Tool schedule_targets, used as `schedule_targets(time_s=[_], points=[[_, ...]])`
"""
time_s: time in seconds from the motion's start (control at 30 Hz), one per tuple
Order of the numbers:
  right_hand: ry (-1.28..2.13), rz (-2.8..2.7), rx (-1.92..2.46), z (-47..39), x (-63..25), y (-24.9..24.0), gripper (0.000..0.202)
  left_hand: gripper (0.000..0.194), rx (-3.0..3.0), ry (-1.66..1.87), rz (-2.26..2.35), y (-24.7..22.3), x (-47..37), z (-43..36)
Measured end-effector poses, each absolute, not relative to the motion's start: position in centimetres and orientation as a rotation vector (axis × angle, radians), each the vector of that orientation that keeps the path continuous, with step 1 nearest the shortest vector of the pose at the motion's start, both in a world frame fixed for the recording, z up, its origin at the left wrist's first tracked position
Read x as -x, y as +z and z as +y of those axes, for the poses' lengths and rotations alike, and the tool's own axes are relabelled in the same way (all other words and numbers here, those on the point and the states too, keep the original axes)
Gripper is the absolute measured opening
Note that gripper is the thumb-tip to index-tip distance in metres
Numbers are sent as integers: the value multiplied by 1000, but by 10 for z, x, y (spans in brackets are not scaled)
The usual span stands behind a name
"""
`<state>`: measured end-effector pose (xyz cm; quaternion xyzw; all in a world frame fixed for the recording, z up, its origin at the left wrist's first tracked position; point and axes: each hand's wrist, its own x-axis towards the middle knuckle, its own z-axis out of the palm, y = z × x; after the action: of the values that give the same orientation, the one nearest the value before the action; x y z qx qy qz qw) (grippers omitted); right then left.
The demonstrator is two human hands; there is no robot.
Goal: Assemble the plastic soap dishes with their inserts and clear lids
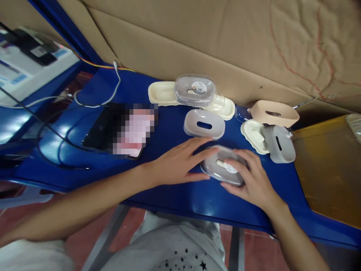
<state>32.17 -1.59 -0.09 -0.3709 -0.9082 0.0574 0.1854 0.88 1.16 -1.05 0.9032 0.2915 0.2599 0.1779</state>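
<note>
A grey oval soap box (216,173) with a clear cover and a round white label lies on the blue table. My right hand (252,177) grips its right end, thumb on the near side and fingers over the far edge. At its left end my left hand (183,162) has its fingers spread, with fingertips on or close to the cover. Just beyond stands an open grey oval shell (191,130) with a slot in its bottom. Farther back, another covered grey soap box (182,92) rests across cream trays (160,93).
To the right are a peach slotted shell (259,113), a grey shell (286,152) on its side, a cream tray (249,131) and a brown box (332,165). At left lie a phone (137,130), partly blurred, and cables (117,84). Brown paper (197,34) lines the back.
</note>
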Motion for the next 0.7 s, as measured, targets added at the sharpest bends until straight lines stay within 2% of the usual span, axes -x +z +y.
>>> schedule_targets(time_s=[0.2, 0.3, 0.4, 0.53, 0.7], points=[[-13, -2437, 1291, -6, -338, -3, 59, 50, -2666, 747, 1309, -5, 1, 27], [-103, -2375, 1418, -3, -334, -6, 58, 26, -2768, 668, 1371, -3, 6, 31], [-171, -2336, 1521, 0, -323, -9, 59, 14, -2876, 576, 1104, 2, 7, 26], [-61, -2381, 1494, 9, -306, -11, 62, 17, -2853, 518, 566, 3, -3, 4], [162, -2403, 1360, 26, -317, -6, 65, 16, -2795, 545, 396, 0, -13, -12]])
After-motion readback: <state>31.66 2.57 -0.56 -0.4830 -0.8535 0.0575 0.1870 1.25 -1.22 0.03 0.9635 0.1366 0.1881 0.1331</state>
